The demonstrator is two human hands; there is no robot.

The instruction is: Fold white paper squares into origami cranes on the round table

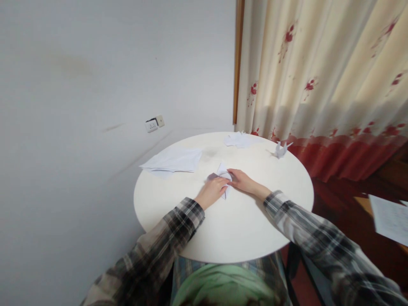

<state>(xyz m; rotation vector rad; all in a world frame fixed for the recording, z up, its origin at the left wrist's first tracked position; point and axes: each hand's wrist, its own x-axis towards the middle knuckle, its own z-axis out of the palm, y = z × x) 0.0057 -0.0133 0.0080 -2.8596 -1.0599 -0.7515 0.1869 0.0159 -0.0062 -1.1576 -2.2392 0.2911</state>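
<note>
A folded piece of white paper (222, 169) lies near the middle of the round white table (236, 238), one point facing away from me and another toward me. My left hand (213, 190) rests across its near left part, fingers closed over the paper and covering much of it. From the right, my right hand (241, 180) pinches the paper's edge between thumb and fingers. The two hands almost meet at the fingertips. A folded paper crane (281, 150) stands at the table's far right.
A stack of white paper sheets (175, 160) lies at the table's left rear. More white paper pieces (237, 139) sit at the back edge. A wall socket (151, 125) is behind, a floral curtain (306, 85) hangs at right, and a written sheet (390, 219) lies at far right.
</note>
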